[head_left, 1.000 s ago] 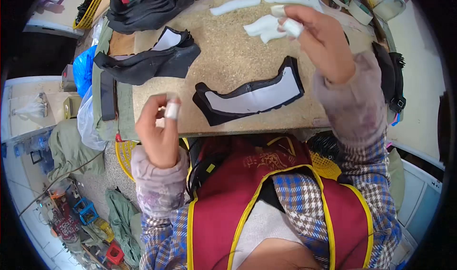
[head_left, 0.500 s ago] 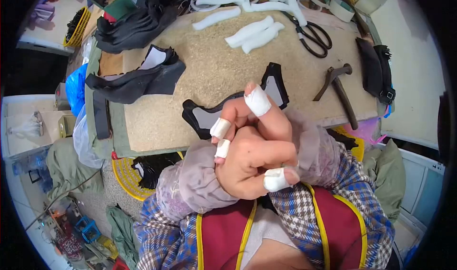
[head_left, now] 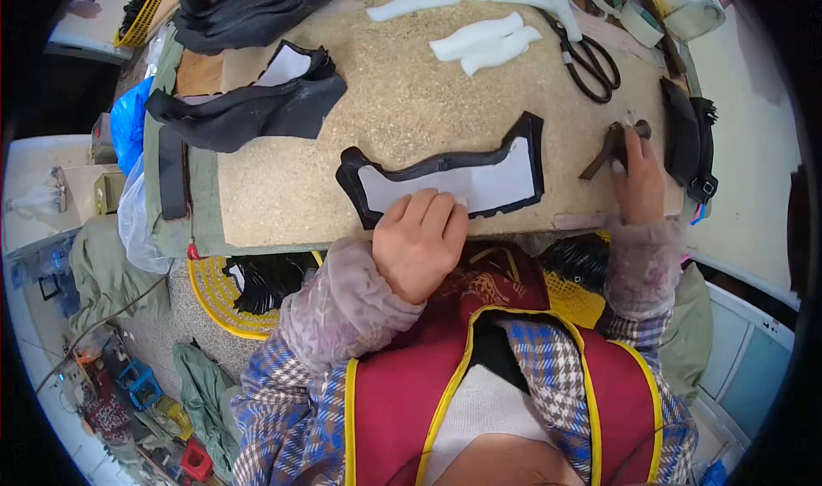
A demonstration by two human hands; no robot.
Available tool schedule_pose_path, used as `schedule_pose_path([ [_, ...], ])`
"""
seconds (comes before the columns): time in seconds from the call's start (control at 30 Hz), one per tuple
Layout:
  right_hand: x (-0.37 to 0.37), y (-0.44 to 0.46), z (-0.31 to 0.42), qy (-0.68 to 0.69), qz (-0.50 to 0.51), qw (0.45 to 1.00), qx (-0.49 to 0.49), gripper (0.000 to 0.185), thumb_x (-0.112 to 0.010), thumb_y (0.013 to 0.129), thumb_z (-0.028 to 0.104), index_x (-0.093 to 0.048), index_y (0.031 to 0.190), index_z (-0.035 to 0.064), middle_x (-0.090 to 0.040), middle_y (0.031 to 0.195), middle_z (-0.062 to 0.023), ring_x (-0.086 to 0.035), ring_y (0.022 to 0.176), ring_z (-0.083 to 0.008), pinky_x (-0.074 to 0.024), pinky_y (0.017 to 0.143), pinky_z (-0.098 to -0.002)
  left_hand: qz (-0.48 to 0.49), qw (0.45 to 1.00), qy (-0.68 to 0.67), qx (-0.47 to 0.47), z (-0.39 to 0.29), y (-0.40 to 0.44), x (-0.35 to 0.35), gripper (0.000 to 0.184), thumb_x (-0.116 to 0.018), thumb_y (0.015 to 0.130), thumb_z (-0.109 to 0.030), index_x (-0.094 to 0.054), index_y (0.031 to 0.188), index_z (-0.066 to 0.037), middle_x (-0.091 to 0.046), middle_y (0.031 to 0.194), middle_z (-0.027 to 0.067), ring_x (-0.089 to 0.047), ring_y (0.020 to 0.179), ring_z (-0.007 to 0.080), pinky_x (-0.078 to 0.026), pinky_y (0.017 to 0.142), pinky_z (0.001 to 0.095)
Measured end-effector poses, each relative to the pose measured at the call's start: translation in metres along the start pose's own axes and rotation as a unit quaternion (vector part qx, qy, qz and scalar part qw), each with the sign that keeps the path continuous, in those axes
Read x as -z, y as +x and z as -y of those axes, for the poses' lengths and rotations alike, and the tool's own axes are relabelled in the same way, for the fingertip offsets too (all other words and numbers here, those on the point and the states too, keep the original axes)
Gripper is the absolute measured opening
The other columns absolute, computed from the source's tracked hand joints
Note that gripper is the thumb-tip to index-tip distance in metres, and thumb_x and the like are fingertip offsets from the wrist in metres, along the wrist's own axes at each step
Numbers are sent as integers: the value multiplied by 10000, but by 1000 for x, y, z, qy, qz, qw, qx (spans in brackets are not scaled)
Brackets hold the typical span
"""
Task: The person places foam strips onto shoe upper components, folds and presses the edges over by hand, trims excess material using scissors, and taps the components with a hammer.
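A black leather-like piece with a white backing (head_left: 492,186) lies flat near the front edge of the board, its dark rim folded up along the far side. My left hand (head_left: 419,244) is closed at its lower edge, fingers curled together over the backing; the fingertips are hidden. To the right, my right hand (head_left: 640,182) is wrapped around the handle of a hammer (head_left: 606,152), which lies on the board. The hammer's head shows beyond my fingers, while most of the handle is covered by the hand.
Another black piece with white backing (head_left: 257,109) lies at the left, below a dark stack (head_left: 248,15). White padding strips (head_left: 484,42), black scissors (head_left: 589,66) and tape rolls (head_left: 640,23) are at the back. Black straps (head_left: 689,139) lie at the right edge. A yellow basket (head_left: 205,293) stands below.
My hands, clasped together over the piece before, have separated. The left has come down onto the leather piece; the right has moved right to the hammer and closed around it.
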State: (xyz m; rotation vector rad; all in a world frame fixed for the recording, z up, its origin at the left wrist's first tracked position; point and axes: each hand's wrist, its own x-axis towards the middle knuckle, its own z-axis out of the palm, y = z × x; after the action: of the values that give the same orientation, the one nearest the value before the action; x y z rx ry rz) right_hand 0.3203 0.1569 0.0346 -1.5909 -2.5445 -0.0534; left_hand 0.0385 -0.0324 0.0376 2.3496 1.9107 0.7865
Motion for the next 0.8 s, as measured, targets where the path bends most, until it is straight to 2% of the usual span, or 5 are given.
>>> schedule_pose_path([
  [0.3,46,29,78,453,25,890,40,328,-600,817,37,-597,1144,12,-627,1064,-169,-623,899,-277,-480,809,-310,6,1000,-12,-20,-6,2,-5,248,-595,639,-112,-619,859,1,-616,847,102,-617,827,231,-490,681,310],
  [0.4,46,40,122,389,3,874,291,287,-558,881,30,-572,1156,-52,-655,981,-82,-585,786,-143,-475,700,-299,-30,999,-15,-32,-3,3,-7,222,-591,647,-113,-615,840,-8,-620,826,94,-616,783,221,-485,658,311],
  [0.63,20,47,146,314,153,860,372,262,-515,790,85,-640,1020,69,-617,859,-223,-581,728,-416,-481,621,-451,49,998,-30,7,-3,4,2,214,-597,693,-102,-619,892,-27,-658,917,113,-655,854,246,-516,712,337],
  [0.73,21,46,147,356,43,883,302,222,-570,785,165,-635,970,60,-629,837,-207,-582,707,-414,-474,617,-458,35,999,-36,-1,-4,2,0,196,-590,680,-114,-609,856,-30,-640,875,101,-640,815,236,-504,689,329],
  [0.8,36,41,148,201,193,912,302,212,-584,792,185,-634,954,58,-638,839,-193,-596,723,-398,-473,621,-457,10,999,-28,-12,-3,4,-3,173,-579,651,-139,-591,789,-34,-604,790,80,-609,750,212,-479,647,312],
])
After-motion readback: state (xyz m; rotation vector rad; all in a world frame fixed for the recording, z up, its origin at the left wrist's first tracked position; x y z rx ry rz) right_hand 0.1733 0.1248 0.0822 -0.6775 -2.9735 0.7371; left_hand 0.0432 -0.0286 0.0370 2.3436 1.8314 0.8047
